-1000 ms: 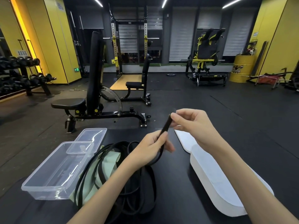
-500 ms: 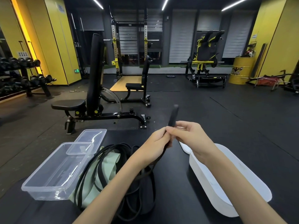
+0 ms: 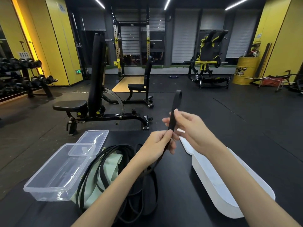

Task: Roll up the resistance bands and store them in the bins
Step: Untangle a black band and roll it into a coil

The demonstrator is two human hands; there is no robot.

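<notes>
A black resistance band (image 3: 175, 105) stands up from my hands, its looped end above my fingers. My left hand (image 3: 158, 145) pinches the band low down, and its tail runs down to the pile. My right hand (image 3: 190, 128) sits just behind and to the right, thumb against the band, fingers spread. Below lies a heap of black bands (image 3: 141, 185) tangled over a pale green band (image 3: 106, 171) on the black table. A clear plastic bin (image 3: 54, 176) stands at the left with its lid (image 3: 93, 136) behind it. A white oval bin (image 3: 229, 190) lies at the right.
A black adjustable bench (image 3: 96, 95) stands on the gym floor just beyond the table's far edge. A second bench and a squat rack (image 3: 131, 46) are further back. A dumbbell rack (image 3: 24, 76) is at the far left, a yellow drum (image 3: 245, 70) at the far right.
The band's looped end has come further up out of my hands. My right hand has slid up and loosened, its fingers now spread; my left hand stays pinched lower on the band.
</notes>
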